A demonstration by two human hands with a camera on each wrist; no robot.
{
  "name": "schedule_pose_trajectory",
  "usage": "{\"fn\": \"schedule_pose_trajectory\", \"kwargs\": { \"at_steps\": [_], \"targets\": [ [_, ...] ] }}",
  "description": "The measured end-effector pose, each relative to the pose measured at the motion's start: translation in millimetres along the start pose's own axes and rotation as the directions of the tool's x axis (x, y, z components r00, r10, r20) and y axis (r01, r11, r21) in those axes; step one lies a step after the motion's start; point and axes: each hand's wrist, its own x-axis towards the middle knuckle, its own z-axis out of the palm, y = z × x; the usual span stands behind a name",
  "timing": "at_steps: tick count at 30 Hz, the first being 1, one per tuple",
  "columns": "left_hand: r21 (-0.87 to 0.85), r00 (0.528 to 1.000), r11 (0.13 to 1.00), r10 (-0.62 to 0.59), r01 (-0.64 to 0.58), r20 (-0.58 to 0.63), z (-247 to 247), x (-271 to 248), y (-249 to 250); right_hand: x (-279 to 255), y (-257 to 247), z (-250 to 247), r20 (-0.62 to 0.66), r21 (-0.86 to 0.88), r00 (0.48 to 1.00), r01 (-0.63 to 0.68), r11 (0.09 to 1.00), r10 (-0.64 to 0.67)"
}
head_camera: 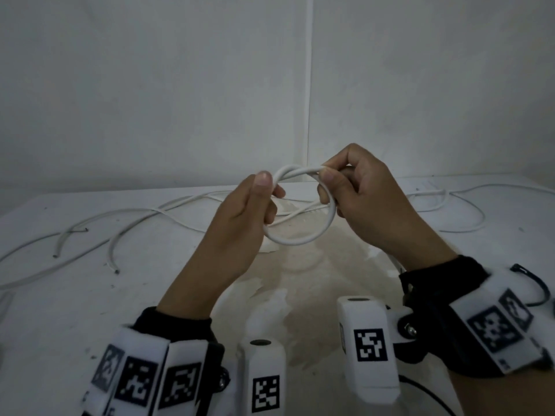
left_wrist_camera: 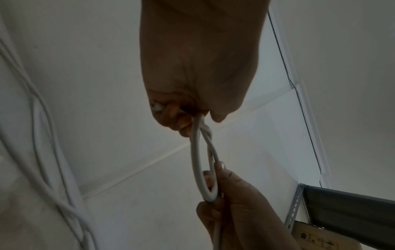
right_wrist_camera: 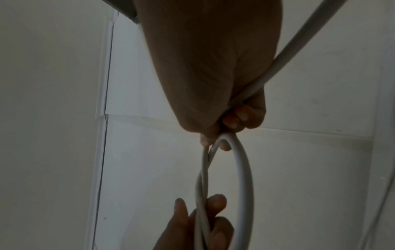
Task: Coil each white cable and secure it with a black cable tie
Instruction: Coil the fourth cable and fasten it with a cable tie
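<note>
Both hands, from my head view, pinch one cable loop point(head_camera: 300, 232) above the surface point(head_camera: 90, 295): left hand point(head_camera: 240, 217) on its left side, right hand point(head_camera: 369, 205) opposite. Wrist views show cable tail point(right_wrist_camera: 299, 49) running past my right palm, so that hand feeds.

Both bare hands are hovering raised above the table, forearms angled inward (marker-covered bands strapped on both wrists); the left hand point(head_camera: 240, 217) is pinching the white round-coiled cable point(head_camera: 300, 235), the right hand point(head_camera: 369, 199) gripping its opposite side
</note>
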Motion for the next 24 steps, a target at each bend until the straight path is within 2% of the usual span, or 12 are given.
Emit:
{"fn": "schedule_pose_trajectory", "kwargs": {
  "at_steps": [2, 4, 7, 9, 11, 13, 15, 17, 19, 21, 24],
  "targets": [
    [0.122, 0.999, 0.991, 0.048, -0.048, 0.003, -3.9, 0.7, -2.9, 0.1, 1.2, -0.8, -0.003, -0.017, 1.0, 0.004, 1.0, -0.004],
    [0.286, 0.989, 0.948, 0.149, -0.143, 0.0, -7.0, 0.8, -4.8, 0.3, 1.3, -3.0, 0.006, -0.023, 1.0, 0.011, 1.0, -0.011],
    [0.442, 0.938, 0.84, 0.346, -0.316, 0.014, -8.8, 1.5, -5.1, 1.2, 0.8, -9.2, 0.024, -0.036, 1.0, 0.016, 0.999, -0.015],
    [0.477, 0.916, 0.799, 0.4, -0.367, 0.034, -8.4, 2.1, -5.2, 1.9, 0.8, -12.4, 0.014, -0.043, 1.0, 0.027, 0.999, -0.027],
    [0.393, 0.944, 0.865, 0.329, -0.312, 0.026, -7.7, 1.6, -3.6, 2.5, 1.2, -13.7, -0.011, -0.049, 0.999, 0.043, 0.998, -0.043],
    [0.194, 0.988, 0.969, 0.151, -0.155, 0.035, -8.5, 0.7, 0.3, 3.2, 1.7, -14.3, -0.051, -0.058, 0.997, 0.05, 0.997, -0.053],
    [0.008, 0.992, 1.0, 0.027, -0.028, 0.12, -7.9, 0.0, 5.0, 3.7, 2.7, -16.3, -0.084, -0.051, 0.996, 0.04, 0.998, -0.044],
    [-0.188, 0.98, 0.98, -0.02, 0.058, 0.199, -7.3, -1.3, 10.2, 3.7, 3.1, -17.3, -0.085, -0.022, 0.996, 0.03, 0.999, -0.032],
    [-0.361, 0.971, 0.922, -0.053, 0.137, 0.233, -6.6, -2.6, 13.9, 3.4, 3.4, -16.0, -0.077, -0.001, 0.996, 0.034, 0.999, -0.033],
    [-0.455, 0.967, 0.869, -0.091, 0.194, 0.238, -4.8, -3.1, 15.7, 3.3, 4.1, -13.9, -0.08, 0.006, 0.996, 0.042, 0.999, -0.042],
    [-0.518, 0.975, 0.83, -0.132, 0.208, 0.181, -1.9, -2.1, 15.9, 3.2, 4.3, -10.6, -0.085, 0.028, 0.996, 0.041, 0.999, -0.039]
  ]
}}
